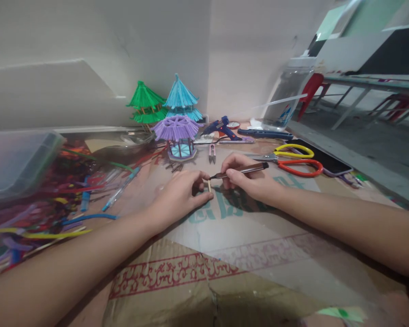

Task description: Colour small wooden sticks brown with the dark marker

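Observation:
My left hand is closed on a short wooden stick, held upright between thumb and fingers above the cardboard. In my right hand is a dark brown marker, its tip touching or very close to the stick's top end. Behind my hands stands a small pavilion with a purple roof. A green-roofed one and a blue-roofed one are further back. Small pink-handled snips lie just beyond the marker.
Scissors, a phone, a glue gun, a utility knife and a large bottle lie or stand at the back right. Colourful strips and a plastic box fill the left.

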Available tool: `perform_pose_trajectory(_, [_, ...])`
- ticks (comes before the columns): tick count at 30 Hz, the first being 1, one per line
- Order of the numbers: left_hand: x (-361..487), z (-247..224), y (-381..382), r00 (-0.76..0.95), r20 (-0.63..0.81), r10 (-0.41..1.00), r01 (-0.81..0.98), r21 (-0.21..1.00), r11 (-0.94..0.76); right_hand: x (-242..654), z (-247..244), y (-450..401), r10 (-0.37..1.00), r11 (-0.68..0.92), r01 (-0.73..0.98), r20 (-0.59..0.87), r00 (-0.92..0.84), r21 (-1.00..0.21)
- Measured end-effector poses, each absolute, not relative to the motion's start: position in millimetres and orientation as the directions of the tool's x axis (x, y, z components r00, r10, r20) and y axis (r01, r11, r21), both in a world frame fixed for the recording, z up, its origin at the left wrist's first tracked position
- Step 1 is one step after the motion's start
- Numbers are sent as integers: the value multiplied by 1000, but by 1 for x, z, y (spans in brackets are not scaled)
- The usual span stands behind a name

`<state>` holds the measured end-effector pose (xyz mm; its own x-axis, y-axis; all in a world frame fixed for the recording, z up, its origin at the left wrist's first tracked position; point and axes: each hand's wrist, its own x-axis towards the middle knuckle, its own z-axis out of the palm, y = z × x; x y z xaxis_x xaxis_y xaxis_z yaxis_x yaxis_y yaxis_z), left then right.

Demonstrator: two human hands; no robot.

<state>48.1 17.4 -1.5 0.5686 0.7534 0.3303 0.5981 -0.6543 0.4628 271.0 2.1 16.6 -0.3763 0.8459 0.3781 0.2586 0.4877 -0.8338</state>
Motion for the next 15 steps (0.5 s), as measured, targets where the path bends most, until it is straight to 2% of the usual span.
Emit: perform_pose_trajectory(15, [48, -2, 19, 568, 330, 754, 606, 453, -654, 266, 23, -1, 873, 443, 370, 298, -387, -817])
